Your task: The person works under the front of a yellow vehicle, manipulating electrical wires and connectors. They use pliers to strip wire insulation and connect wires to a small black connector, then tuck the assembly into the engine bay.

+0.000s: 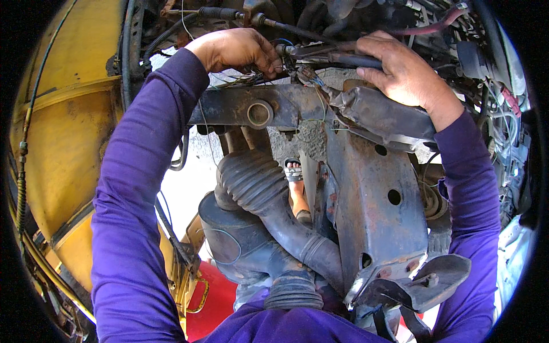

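At the top middle, my left hand [243, 50] is closed, its fingertips pinching thin wires [251, 73] by a loose bundle. Opposite it, my right hand [400, 70] wraps round the dark handles of what look like pliers [357, 60]. The tool's far end points left, close to my left fingertips; its jaws are hard to make out among the wires. Just below the tool hangs a frayed wire bundle [309, 77] with several coloured strands. A wrapped dark harness [380, 111] runs right from there, under my right wrist.
A dark metal crossbeam [229, 108] spans below my hands and meets a rusty frame rail [372, 188]. Nearer lie a ribbed black hose [254, 180] and a round canister [229, 234]. Yellow panels [68, 166] stand left, a red object [211, 303] low down. A sandalled foot [294, 171] shows between parts.
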A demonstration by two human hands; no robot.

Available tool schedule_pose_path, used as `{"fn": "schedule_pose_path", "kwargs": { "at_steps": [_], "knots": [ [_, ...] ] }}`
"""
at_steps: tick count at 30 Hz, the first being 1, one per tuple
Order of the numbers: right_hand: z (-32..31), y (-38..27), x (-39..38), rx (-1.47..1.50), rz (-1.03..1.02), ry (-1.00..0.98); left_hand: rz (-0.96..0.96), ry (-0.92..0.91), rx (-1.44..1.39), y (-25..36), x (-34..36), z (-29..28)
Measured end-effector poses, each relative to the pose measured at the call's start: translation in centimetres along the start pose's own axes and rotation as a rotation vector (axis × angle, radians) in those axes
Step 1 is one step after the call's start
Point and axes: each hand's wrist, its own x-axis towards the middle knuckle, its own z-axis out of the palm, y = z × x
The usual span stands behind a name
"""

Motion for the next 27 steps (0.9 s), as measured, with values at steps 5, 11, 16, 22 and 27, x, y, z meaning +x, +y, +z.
{"fn": "schedule_pose_path", "kwargs": {
  "at_steps": [5, 11, 16, 22, 27],
  "knots": [
    [0.1, 0.0, 0.4, -0.047, -0.093, 0.029, 0.058, -0.033, -0.081, -1.4, 0.5, 0.0],
    [0.2, 0.1, 0.2, 0.013, -0.114, 0.104, -0.009, 0.083, -0.075, -0.8, 0.6, 0.7],
    [-0.5, -0.5, 0.4, 0.017, -0.060, -0.043, 0.052, 0.057, -0.066, -1.2, 1.2, 0.7],
    [-0.4, -0.3, 0.6, 0.067, -0.044, -0.043, 0.016, 0.139, -0.061, -1.2, 0.9, 1.8],
    [-0.6, -0.5, 0.5, 0.079, -0.025, -0.055, 0.002, 0.107, -0.190, -1.2, 1.0, 1.9]
  ]
}}
